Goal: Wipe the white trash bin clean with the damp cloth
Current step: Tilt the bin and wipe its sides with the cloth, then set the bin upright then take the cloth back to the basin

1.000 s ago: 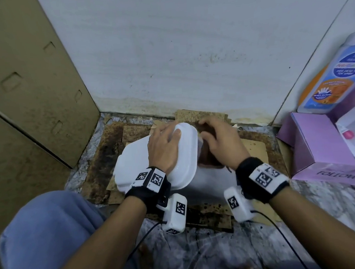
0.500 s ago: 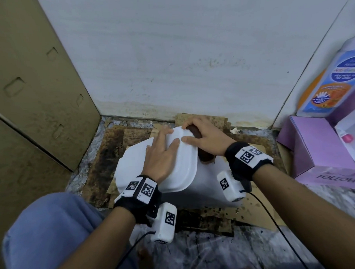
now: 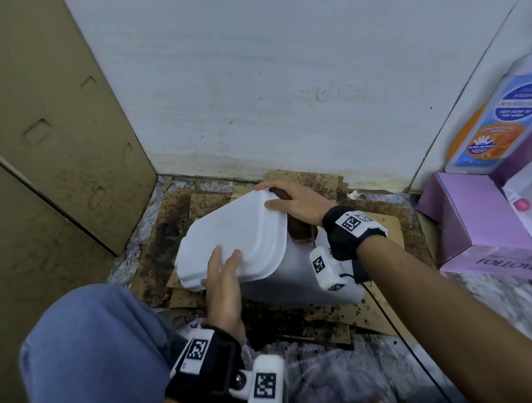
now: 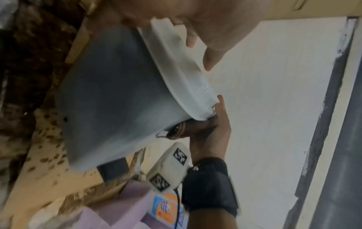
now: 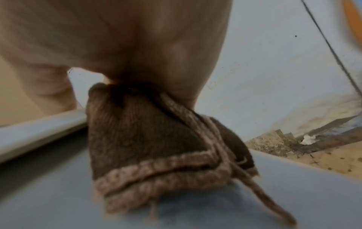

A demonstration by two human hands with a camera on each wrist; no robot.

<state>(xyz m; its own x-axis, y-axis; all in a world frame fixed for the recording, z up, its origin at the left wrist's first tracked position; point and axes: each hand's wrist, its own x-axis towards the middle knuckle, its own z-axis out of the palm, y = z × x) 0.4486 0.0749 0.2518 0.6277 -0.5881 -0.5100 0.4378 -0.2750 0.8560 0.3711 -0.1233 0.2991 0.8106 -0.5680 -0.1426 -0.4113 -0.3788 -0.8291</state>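
Observation:
The white trash bin [image 3: 292, 279] lies tilted on stained cardboard, its closed lid [image 3: 235, 233] facing up and left. My left hand [image 3: 224, 279] holds the lid's near rim, fingers flat on the lid and thumb at the edge; the left wrist view shows this left hand [image 4: 195, 23] straddling the rim. My right hand [image 3: 295, 203] grips a bunched brown cloth [image 3: 299, 230] and presses it on the bin's wall just under the lid's far rim. In the right wrist view the cloth [image 5: 156, 147] hangs from my palm onto the grey-looking bin wall [image 5: 58, 193].
Wet, dark-stained cardboard [image 3: 382, 312] covers the floor under the bin. A white wall stands close behind. Brown panels [image 3: 57, 134] close off the left. A purple box [image 3: 479, 231] and a large bottle [image 3: 499, 121] sit at the right. My blue-clad knee [image 3: 91, 346] is near left.
My left hand slid from the top of the lid down to its near rim. The right hand moved the cloth along under the rim toward the far corner, and the bin tipped further left.

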